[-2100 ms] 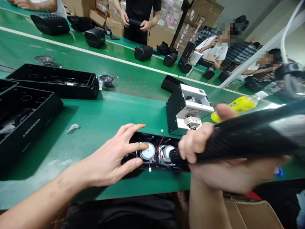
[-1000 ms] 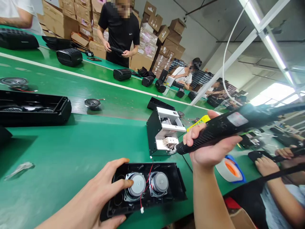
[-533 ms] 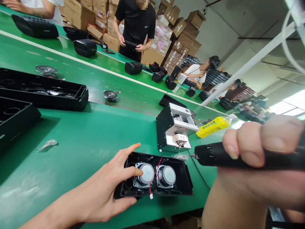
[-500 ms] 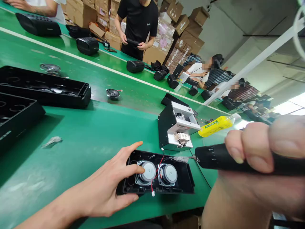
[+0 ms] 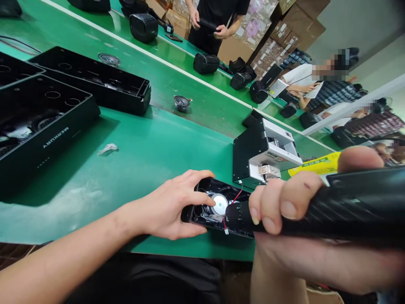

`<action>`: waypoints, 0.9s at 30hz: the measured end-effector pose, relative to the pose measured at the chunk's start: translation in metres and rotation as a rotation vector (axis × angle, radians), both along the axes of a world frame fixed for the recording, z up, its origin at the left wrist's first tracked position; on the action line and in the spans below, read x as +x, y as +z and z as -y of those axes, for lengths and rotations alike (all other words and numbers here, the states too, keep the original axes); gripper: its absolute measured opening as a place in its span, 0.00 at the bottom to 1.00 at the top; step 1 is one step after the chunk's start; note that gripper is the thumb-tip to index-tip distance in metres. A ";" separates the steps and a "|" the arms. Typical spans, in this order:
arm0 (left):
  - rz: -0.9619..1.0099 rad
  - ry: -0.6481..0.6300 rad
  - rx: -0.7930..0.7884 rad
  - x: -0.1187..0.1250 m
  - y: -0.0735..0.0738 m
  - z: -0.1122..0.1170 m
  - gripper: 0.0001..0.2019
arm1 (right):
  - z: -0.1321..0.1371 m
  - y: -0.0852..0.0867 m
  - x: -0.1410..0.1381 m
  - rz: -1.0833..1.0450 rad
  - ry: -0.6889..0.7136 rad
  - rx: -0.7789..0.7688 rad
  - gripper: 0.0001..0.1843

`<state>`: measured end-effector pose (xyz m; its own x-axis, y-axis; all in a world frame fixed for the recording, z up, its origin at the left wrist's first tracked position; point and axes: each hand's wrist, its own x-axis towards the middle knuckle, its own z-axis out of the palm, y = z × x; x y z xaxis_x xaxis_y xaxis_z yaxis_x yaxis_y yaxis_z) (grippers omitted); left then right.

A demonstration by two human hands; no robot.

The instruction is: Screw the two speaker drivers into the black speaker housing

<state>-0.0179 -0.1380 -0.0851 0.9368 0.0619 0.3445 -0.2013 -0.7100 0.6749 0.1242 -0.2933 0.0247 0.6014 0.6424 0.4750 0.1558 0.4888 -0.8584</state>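
My left hand [image 5: 177, 204] grips the left end of an open black speaker housing [image 5: 207, 183], with fingers on the far rim, the thumb at the near side and one fingertip on a silver-backed speaker driver [image 5: 220, 204]. A second driver beside it is mostly hidden. A red wire [image 5: 237, 195] with a white plug [image 5: 226, 232] hangs over the near edge. Wrapped around a black electric screwdriver [image 5: 363, 211], my right hand [image 5: 294, 198] holds it level over the housing. The tool's tip is inside, near the left driver's lower edge, by a bit of clear plastic.
Behind the housing stands a black and white machine [image 5: 249, 158], with a yellow bottle [image 5: 316, 164] to its right. Larger black cases [image 5: 72, 122] lie at left. Crumpled plastic [image 5: 107, 148] and a loose driver [image 5: 182, 102] rest on the green table. Co-workers are across the bench.
The screwdriver has moved left and down, from the housing's right side to the left driver. My left hand keeps its hold. The camera view has shifted, so the bench sits differently.
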 end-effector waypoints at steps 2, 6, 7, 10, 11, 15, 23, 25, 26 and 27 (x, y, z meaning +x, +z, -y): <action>0.003 -0.001 -0.007 0.000 0.000 0.001 0.21 | -0.002 -0.008 0.000 -0.052 0.075 0.060 0.23; 0.008 0.006 -0.020 0.000 0.003 0.002 0.20 | -0.005 -0.018 0.003 -0.087 0.120 0.053 0.26; 0.008 0.005 -0.022 0.000 0.004 0.002 0.20 | -0.005 -0.019 0.004 -0.096 0.113 0.047 0.28; 0.001 -0.002 -0.027 0.001 0.005 0.002 0.20 | -0.007 -0.022 0.005 -0.108 0.080 0.047 0.27; -0.003 -0.003 -0.027 0.002 0.005 0.002 0.20 | -0.007 -0.023 0.005 -0.104 0.076 0.046 0.25; -0.013 0.002 -0.024 0.001 0.004 0.002 0.21 | -0.009 -0.024 0.004 -0.095 0.075 0.057 0.25; -0.029 0.004 -0.009 -0.004 0.006 0.003 0.24 | -0.015 -0.026 -0.011 -0.175 0.090 0.078 0.26; -0.039 0.006 -0.008 -0.004 0.007 0.004 0.23 | -0.014 -0.032 -0.013 -0.181 0.123 0.087 0.27; -0.033 0.005 -0.007 -0.004 0.007 0.004 0.23 | -0.013 -0.035 -0.014 -0.178 0.151 0.077 0.27; -0.029 0.004 -0.005 -0.004 0.008 0.004 0.22 | -0.012 -0.037 -0.013 -0.175 0.177 0.064 0.26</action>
<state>-0.0215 -0.1419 -0.0775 0.9460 0.0673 0.3172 -0.1790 -0.7073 0.6839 0.1107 -0.2817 -0.0121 0.5588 0.7170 0.4166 -0.0852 0.5493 -0.8312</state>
